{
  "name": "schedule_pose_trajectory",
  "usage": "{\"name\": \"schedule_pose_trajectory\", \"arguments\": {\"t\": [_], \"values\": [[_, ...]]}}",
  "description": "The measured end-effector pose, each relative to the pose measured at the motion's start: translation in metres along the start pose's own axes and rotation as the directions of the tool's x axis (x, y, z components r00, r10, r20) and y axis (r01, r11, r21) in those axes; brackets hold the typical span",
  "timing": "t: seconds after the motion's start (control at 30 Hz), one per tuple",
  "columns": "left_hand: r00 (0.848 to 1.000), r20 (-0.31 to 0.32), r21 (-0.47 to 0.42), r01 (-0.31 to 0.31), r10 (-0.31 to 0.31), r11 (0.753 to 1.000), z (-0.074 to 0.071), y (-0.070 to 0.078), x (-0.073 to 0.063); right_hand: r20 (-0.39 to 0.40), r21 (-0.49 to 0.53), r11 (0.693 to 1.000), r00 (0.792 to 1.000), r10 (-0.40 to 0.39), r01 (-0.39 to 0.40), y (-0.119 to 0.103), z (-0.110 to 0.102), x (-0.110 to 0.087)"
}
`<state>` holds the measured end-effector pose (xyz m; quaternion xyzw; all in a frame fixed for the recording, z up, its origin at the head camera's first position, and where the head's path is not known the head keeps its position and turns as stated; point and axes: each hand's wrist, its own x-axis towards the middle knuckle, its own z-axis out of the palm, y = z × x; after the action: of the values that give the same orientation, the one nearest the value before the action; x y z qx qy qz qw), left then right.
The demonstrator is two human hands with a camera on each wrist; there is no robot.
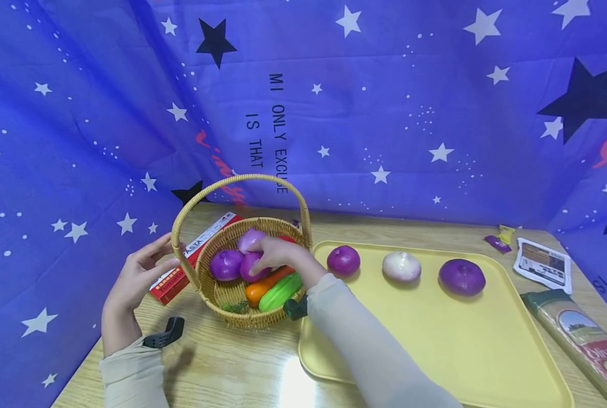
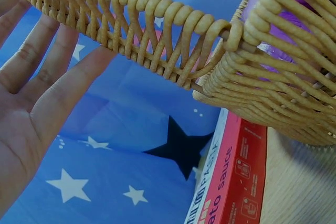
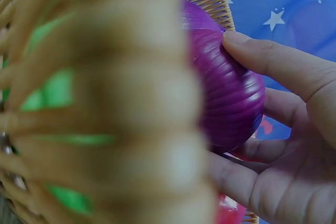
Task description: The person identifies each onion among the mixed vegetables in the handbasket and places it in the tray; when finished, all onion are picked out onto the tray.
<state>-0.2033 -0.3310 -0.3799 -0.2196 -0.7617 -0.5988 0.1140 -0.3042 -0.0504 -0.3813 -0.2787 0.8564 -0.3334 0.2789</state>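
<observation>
A wicker basket (image 1: 249, 321) with an arched handle (image 1: 242, 177) holds several vegetables. My left hand (image 1: 135, 277) is at the handle's left side; in the left wrist view its straight, spread fingers (image 2: 68, 90) touch the wicker. My right hand (image 1: 277, 253) reaches into the basket and grips a purple onion (image 3: 226, 87) between thumb and fingers. Another purple onion (image 1: 226, 265) and a lighter purple onion (image 1: 249, 235) lie close by. Lower in the basket are an orange carrot (image 1: 255, 293), a ridged green vegetable (image 1: 281, 292) and a red item (image 1: 286, 238), partly hidden by my hand.
Right of the basket, a yellow tray (image 1: 415, 340) carries a purple onion (image 1: 343, 260), a white onion (image 1: 402, 267) and a larger purple onion (image 1: 462, 277). Behind the basket's left side lies a red pasta box (image 1: 173, 286). Packets (image 1: 543, 264) and a long package (image 1: 581, 334) lie at right.
</observation>
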Motion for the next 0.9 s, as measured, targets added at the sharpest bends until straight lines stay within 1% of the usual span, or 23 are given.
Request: {"name": "schedule_pose_trajectory", "arguments": {"t": [0.17, 0.27, 0.4, 0.57, 0.67, 0.77, 0.9], "values": [[1.0, 0.001, -0.012, 0.003, -0.003, 1.0, 0.0, 0.001, -0.001, 0.011, -0.063, 0.998, 1.0, -0.009, 0.01, -0.003, -0.001, -0.001], [1.0, 0.005, -0.011, 0.001, -0.001, 1.0, 0.0, 0.001, -0.001, 0.021, -0.074, 0.997, 0.999, -0.026, 0.028, -0.004, -0.004, -0.002], [1.0, 0.008, -0.005, -0.004, 0.004, 1.0, 0.0, 0.0, -0.001, 0.017, -0.096, 0.995, 0.999, -0.039, 0.04, -0.005, -0.01, -0.003], [1.0, 0.004, 0.001, 0.002, -0.002, 1.0, 0.0, 0.0, -0.001, 0.01, -0.117, 0.993, 0.999, -0.03, 0.031, -0.005, -0.016, -0.005], [1.0, 0.006, 0.0, 0.002, -0.002, 1.0, 0.0, 0.0, -0.001, -0.005, -0.136, 0.99, 0.999, -0.033, 0.032, -0.004, -0.019, -0.006], [1.0, 0.004, -0.001, 0.004, -0.004, 1.0, 0.0, -0.001, -0.001, -0.026, -0.163, 0.986, 0.998, -0.049, 0.044, -0.003, -0.022, -0.008], [1.0, 0.008, -0.01, 0.0, 0.0, 1.0, -0.001, -0.001, -0.001, -0.047, -0.172, 0.983, 0.996, -0.074, 0.064, -0.002, -0.025, -0.012]]}}
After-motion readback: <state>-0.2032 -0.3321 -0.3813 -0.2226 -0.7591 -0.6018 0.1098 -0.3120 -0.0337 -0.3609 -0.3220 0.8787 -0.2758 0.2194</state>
